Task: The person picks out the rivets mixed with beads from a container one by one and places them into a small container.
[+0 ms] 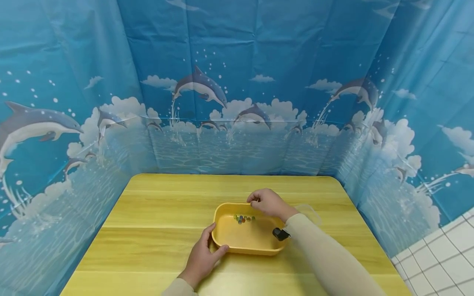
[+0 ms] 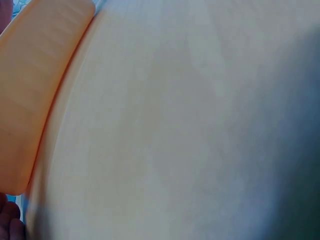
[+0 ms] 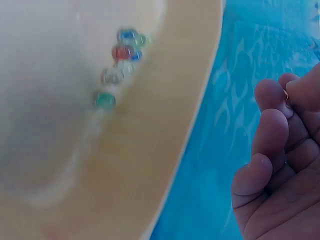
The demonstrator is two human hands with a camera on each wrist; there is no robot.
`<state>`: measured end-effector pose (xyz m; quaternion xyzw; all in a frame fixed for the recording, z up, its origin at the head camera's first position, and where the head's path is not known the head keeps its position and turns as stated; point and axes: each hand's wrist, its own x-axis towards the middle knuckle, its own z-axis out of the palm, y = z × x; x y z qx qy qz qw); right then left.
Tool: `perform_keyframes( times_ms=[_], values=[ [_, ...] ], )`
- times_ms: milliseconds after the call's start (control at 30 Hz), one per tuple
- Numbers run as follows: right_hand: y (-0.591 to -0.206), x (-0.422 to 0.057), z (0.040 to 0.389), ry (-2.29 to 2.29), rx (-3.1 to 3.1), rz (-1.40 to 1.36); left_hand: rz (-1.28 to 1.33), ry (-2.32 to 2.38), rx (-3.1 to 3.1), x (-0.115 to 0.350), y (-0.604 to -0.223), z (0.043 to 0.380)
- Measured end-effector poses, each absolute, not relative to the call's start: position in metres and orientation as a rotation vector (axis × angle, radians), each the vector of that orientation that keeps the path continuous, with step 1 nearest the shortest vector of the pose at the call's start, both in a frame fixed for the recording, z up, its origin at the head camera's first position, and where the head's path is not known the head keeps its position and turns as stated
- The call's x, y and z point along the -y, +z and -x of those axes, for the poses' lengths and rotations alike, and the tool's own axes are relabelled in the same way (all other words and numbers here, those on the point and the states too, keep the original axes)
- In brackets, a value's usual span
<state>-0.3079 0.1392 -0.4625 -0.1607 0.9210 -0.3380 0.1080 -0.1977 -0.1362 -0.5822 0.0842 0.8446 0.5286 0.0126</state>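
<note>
A yellow plastic basin [image 1: 244,246] stands on the table, and several coloured glass marbles [image 1: 243,219] lie along its far inner side. My left hand [image 1: 203,259] grips the basin's near left corner, thumb at the front rim and fingers along the left side. Over the far rim is my right hand [image 1: 269,202], its thumb and forefinger pinched together. A small orange glint of a marble [image 3: 286,97] shows between those fingertips in the right wrist view; most of it is hidden. The marbles in the basin are red, blue, green and clear in that view.
A clear rounded-edged object [image 1: 312,211] lies right of the basin, partly behind my right forearm. The yellow wood-grain table [image 1: 148,234] is bordered by blue dolphin-print curtains [image 1: 229,144]. A black wrist camera [image 1: 280,234] hangs over the basin's right side.
</note>
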Motion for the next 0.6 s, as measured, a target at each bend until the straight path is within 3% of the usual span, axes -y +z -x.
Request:
perform_keyframes(
  times_ms=[600],
  values=[
    [-0.454,-0.212,0.316,-0.956,-2.837,0.336,-0.261,1.64,-2.63,0.136,-0.582,0.198]
  ],
)
